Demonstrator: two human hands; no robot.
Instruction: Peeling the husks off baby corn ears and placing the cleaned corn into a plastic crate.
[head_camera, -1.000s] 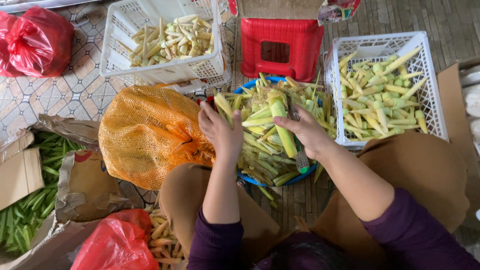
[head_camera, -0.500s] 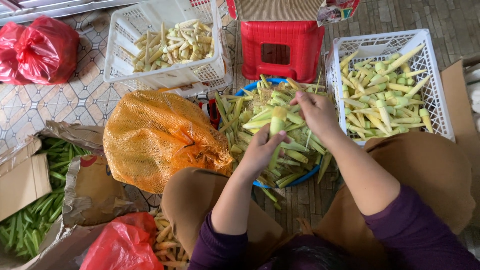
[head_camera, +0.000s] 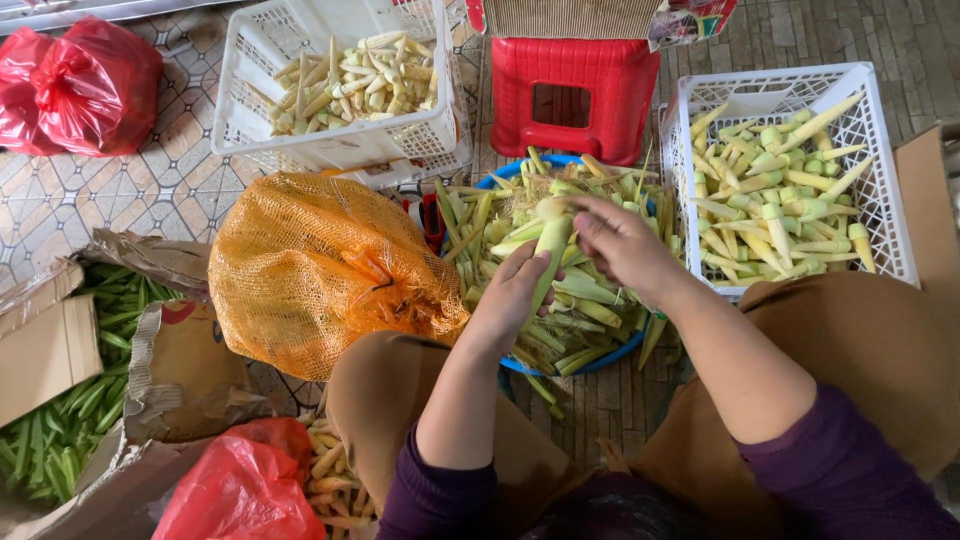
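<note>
Above the blue basin (head_camera: 600, 362), the left hand (head_camera: 515, 295) grasps 1 baby corn ear (head_camera: 549, 248); the right hand (head_camera: 622, 245) pinches its top.

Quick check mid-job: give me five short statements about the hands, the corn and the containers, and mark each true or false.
1. Both hands hold one baby corn ear over the blue basin. True: the left hand grips it from below, and the right hand is at its top.
2. The orange mesh sack lies to the right of the basin. False: it lies to its left.
3. The white crate on the right holds green-husked ears. True.
4. The red stool stands inside the basin. False: it stands on the floor beyond it.
5. The upper left white crate is empty. False: it holds pale peeled ears.
</note>
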